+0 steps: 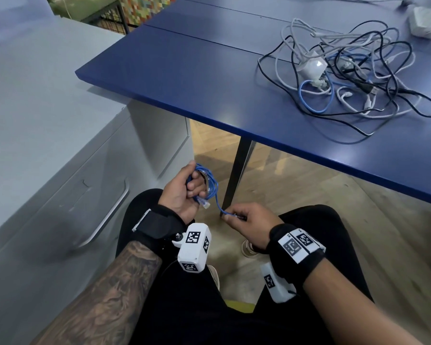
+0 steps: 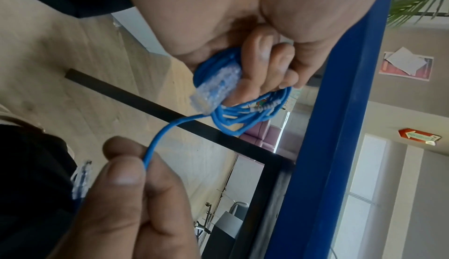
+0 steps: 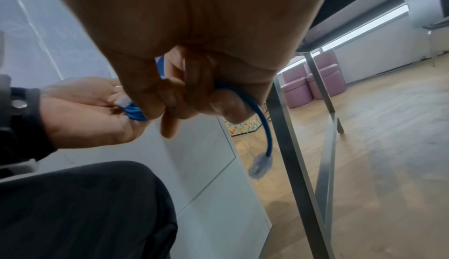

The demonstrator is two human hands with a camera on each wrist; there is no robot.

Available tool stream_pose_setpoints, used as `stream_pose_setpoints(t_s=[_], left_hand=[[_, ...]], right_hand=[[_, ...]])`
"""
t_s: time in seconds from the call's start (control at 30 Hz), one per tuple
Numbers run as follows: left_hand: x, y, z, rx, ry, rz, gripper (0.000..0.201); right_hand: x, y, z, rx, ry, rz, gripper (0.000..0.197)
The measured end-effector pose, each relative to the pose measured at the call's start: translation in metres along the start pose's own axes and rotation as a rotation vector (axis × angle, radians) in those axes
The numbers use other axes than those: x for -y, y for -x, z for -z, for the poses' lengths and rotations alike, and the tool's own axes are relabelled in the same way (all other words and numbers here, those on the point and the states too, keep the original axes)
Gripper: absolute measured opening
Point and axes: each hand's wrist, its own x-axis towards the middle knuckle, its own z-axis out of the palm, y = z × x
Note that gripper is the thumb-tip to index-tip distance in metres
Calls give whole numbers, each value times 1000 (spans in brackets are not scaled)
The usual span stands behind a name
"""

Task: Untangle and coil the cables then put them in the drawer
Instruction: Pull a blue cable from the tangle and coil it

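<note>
My left hand (image 1: 182,192) curls round the coiled blue cable (image 1: 209,183), one clear plug (image 1: 204,202) poking out below the fingers. My right hand (image 1: 246,220) pinches the cable's loose tail near its other plug (image 3: 261,164). Both sit above my lap, below the blue surface (image 1: 184,70), where the tangled cables (image 1: 346,78) lie. The grey drawer (image 1: 60,195) is beside my left knee.

A blue tabletop (image 1: 184,78) on a dark metal leg (image 1: 235,175) stands over a light wood floor (image 1: 296,185); pink stools (image 3: 313,82) sit near the far wall.
</note>
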Motion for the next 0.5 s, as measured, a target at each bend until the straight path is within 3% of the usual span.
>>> stream_pose_setpoints(t_s=[0.13, 0.23, 0.3, 0.4, 0.5], left_hand=[[1, 4, -1, 72, 27, 90, 42], [5, 8, -7, 168, -15, 135, 43], [3, 11, -10, 223, -22, 162, 43], [1, 17, -12, 274, -46, 210, 42], [3, 20, -14, 303, -49, 237, 42]], right_hand=[[-4, -7, 0, -66, -150, -41, 23], [3, -8, -1, -109, -407, -37, 18], [8, -8, 1, -76, -651, -56, 15], [10, -8, 5, 27, -976, -38, 41], [12, -9, 8, 34, -1051, -14, 26]])
